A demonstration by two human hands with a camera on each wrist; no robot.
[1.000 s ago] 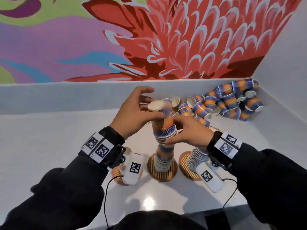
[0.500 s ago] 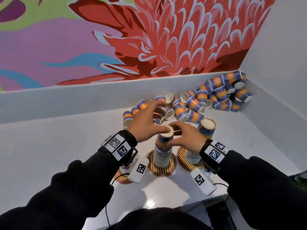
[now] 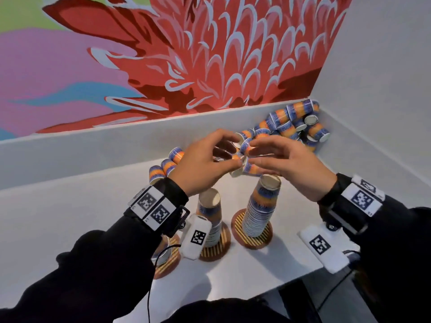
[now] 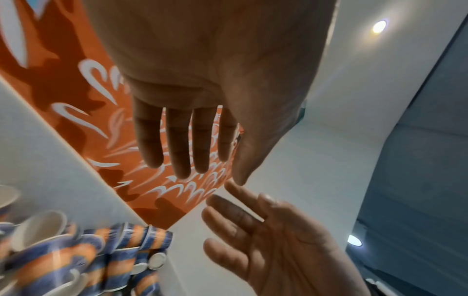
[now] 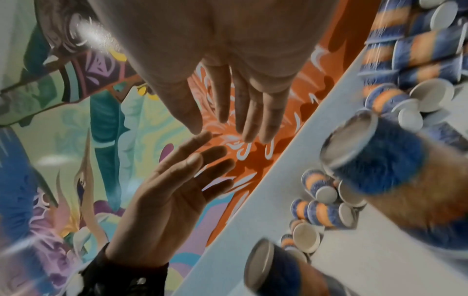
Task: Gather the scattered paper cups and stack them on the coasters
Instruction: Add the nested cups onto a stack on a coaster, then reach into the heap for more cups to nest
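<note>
Blue-and-orange paper cups stand upside down in a middle stack (image 3: pixel 210 213) and a right stack (image 3: pixel 261 206), each on a striped round coaster (image 3: pixel 253 240). A third coaster (image 3: pixel 169 264) shows under my left wrist, its stack mostly hidden. Loose cups (image 3: pixel 293 122) lie heaped in the far right corner, and a few more cups (image 3: pixel 163 169) lie along the back wall. My left hand (image 3: pixel 224 157) and right hand (image 3: pixel 258 157) hover above the stacks, fingertips close together over the nearest loose cups. The wrist views show my left hand (image 4: pixel 210 176) and right hand (image 5: pixel 222 128) with straight fingers, holding nothing.
The white table (image 3: pixel 70 217) ends at a low white ledge (image 3: pixel 93 148) below a flower mural, and a grey side wall (image 3: pixel 384 89) closes the right. The table's front edge (image 3: pixel 268 287) runs just behind the coasters.
Both hands let go of the middle stack, which now sits pushed down and shorter. They have risen and moved forward toward the loose cups.
</note>
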